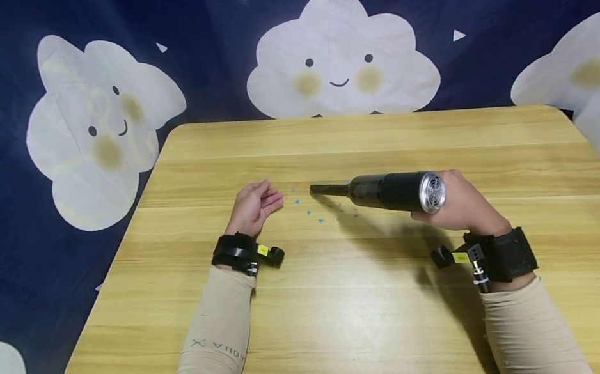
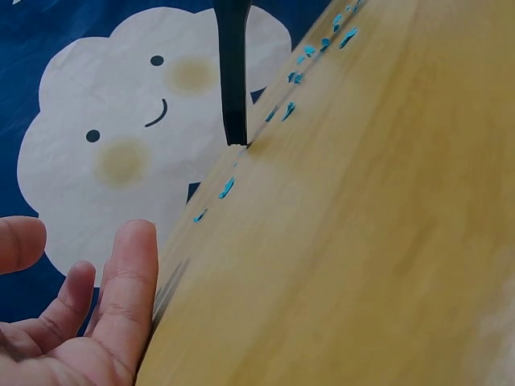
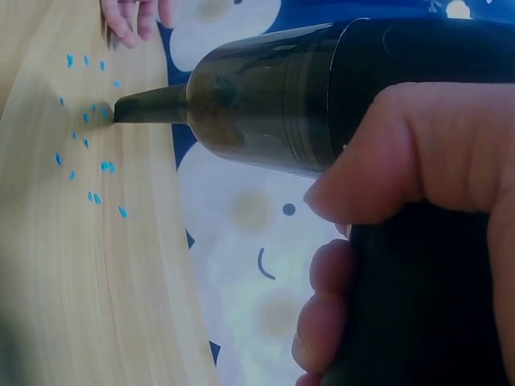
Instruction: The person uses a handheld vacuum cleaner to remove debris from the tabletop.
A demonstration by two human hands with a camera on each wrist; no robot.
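Observation:
A black handheld vacuum cleaner [image 1: 394,191] with a smoky clear front and a narrow nozzle [image 2: 233,88] is gripped by my right hand [image 1: 457,205]; in the right wrist view the thumb and fingers [image 3: 326,269] wrap its handle. The nozzle tip points left and down at the tabletop, among small scattered blue scraps [image 1: 320,220]. Whether the tip touches the wood, I cannot tell. To the left of the scraps, my left hand [image 1: 257,206] lies on its edge at the table, fingers loosely extended and holding nothing.
The light wood table [image 1: 355,321] has rounded corners and fills most of the head view. Behind it hangs a dark blue cloth [image 1: 209,45] printed with white smiling clouds. Each wrist wears a black strap [image 1: 510,254] with a small camera.

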